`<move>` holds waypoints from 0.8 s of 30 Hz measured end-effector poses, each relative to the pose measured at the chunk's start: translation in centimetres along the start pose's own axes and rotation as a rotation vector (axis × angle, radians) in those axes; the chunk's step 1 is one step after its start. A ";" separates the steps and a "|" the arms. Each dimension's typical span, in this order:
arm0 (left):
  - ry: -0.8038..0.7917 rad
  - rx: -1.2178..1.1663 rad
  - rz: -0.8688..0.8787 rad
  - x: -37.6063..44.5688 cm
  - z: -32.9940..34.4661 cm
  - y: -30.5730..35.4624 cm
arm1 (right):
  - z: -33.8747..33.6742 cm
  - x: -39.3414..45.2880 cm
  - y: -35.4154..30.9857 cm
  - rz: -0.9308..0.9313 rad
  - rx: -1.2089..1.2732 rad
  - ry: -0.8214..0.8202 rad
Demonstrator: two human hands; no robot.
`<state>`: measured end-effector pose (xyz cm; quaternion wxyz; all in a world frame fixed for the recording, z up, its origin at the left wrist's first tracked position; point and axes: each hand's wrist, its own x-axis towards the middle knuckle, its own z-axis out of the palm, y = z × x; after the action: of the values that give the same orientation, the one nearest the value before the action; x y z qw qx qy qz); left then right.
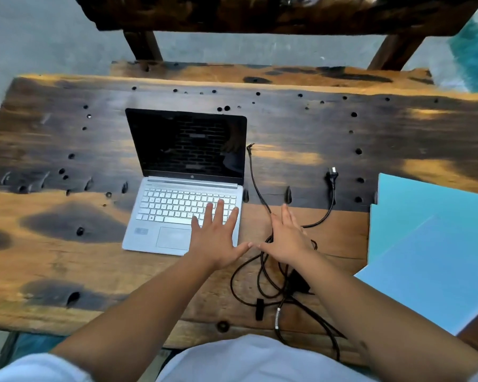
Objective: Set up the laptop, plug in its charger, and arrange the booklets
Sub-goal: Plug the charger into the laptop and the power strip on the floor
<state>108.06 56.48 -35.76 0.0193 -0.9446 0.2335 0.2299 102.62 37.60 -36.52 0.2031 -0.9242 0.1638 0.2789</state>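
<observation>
While your hands, left [215, 238] and right [287, 239], hover flat and empty, the scorched wooden desk [66, 260] carries laptop [186, 183], charger [298, 282], blue booklets [431, 244]; grey floor [39, 37] beyond.

Silver laptop [186, 186] open on wooden table, screen dark, upright. Black charger cable [262, 260] in loose tangle just right of laptop; barrel plug [250, 148] lies unplugged beside screen, wall plug [331, 176] further right. Light-blue booklets [431, 244] overlapping, fanned at right edge.
</observation>
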 end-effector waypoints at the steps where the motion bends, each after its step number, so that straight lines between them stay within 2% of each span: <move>1: -0.012 0.009 0.004 0.7 0.1 -0.2 | -0.2 0.8 0.0 0.005 0.006 -0.015; 6: -0.074 0.010 -0.009 4.5 0.9 -1.5 | -1.3 5.2 -0.2 0.036 0.023 -0.053; 10: -0.124 -0.031 -0.026 7.3 1.2 -2.2 | -2.1 9.3 -0.9 0.042 0.048 -0.001; 13: -0.090 -0.099 0.001 9.0 1.1 -2.1 | -2.5 11.9 -1.9 0.111 0.063 0.020; 20: 0.094 -0.383 0.135 11.8 0.6 -0.2 | -1.9 14.3 -1.7 0.139 0.100 0.021; 24: -0.005 -0.663 -0.026 13.3 -0.2 2.1 | -1.5 12.3 -0.7 0.149 0.317 0.079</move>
<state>117.63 48.81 -41.36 -0.2856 -0.9018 0.1340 0.2954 113.30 35.22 -42.34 0.3184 -0.8762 0.2815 0.2273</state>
